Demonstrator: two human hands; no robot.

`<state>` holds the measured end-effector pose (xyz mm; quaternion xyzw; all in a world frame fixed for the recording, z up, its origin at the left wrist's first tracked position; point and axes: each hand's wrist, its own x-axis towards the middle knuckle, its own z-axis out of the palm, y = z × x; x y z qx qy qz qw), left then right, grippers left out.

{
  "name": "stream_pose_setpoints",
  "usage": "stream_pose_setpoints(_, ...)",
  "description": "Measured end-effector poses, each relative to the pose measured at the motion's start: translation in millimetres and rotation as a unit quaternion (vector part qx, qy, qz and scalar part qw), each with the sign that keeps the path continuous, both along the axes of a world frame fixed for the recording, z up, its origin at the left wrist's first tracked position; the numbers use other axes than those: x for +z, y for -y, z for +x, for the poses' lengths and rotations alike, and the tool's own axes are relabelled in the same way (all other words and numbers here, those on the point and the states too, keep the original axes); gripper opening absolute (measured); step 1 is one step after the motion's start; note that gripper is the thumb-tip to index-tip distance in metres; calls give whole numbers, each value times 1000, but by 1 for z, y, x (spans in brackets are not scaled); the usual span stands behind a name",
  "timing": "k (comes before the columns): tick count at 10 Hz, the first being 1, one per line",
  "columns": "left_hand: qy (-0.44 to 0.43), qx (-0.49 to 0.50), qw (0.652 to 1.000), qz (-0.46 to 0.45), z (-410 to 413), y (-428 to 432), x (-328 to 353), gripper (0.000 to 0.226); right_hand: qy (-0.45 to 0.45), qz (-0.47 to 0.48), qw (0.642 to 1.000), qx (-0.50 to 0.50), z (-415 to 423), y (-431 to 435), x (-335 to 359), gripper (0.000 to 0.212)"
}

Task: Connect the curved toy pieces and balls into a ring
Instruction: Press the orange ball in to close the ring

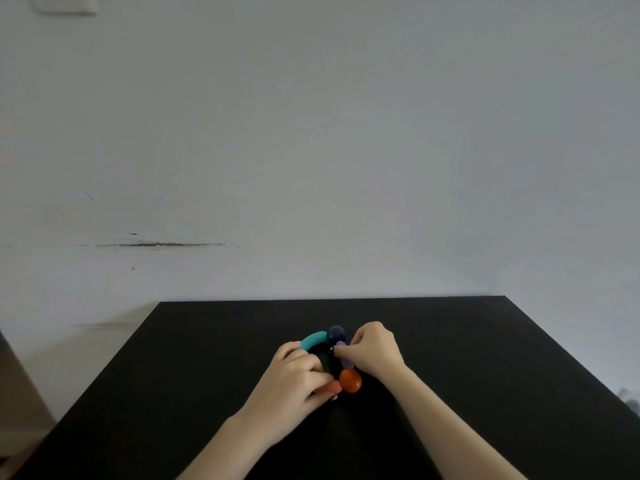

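Observation:
A small ring of toy pieces lies on the black table (pixel 485 393). A teal curved piece (pixel 313 339) forms the far-left arc and meets a dark blue ball (pixel 336 333). Below that ball runs a purple curved piece (pixel 343 355), down to an orange ball (pixel 350 380). A salmon curved piece (pixel 330 388) leads left from the orange ball. My left hand (pixel 298 382) covers the ring's left side and grips the salmon piece. My right hand (pixel 374 349) pinches the purple piece from the right. The ring's left part is hidden under my fingers.
The black table runs back to a pale grey wall (pixel 311 150) with dark scuff marks. A wooden floor strip (pixel 20 393) shows beyond the table's left edge. A dim grey object (pixel 628 400) sits past the right edge.

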<state>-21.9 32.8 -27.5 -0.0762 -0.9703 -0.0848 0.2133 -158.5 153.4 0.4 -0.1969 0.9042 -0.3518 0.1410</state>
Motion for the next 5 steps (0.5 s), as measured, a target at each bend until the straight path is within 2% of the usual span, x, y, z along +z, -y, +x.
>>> stream_pose_setpoints(1, -11, 0, 1000, 6, 0, -1, 0, 21, -1, 3, 1000, 2, 0, 1, -3, 26)
stream_pose_setpoints(3, -1, -10, 1000, 23, -2, 0, 0, 19, -16, -1, 1000, -7, -4, 2, -11, 38)
stream_pose_setpoints(4, -2, -4, 1000, 24, -1, -1, 1, 20, -25, 5, 1000, 3, -4, 1, -11, 32)
stream_pose_setpoints(5, 8, 8, 999, 31, -1, -1, 8, 22, -25, -10, 1000, -2, -5, -2, -5, 36)
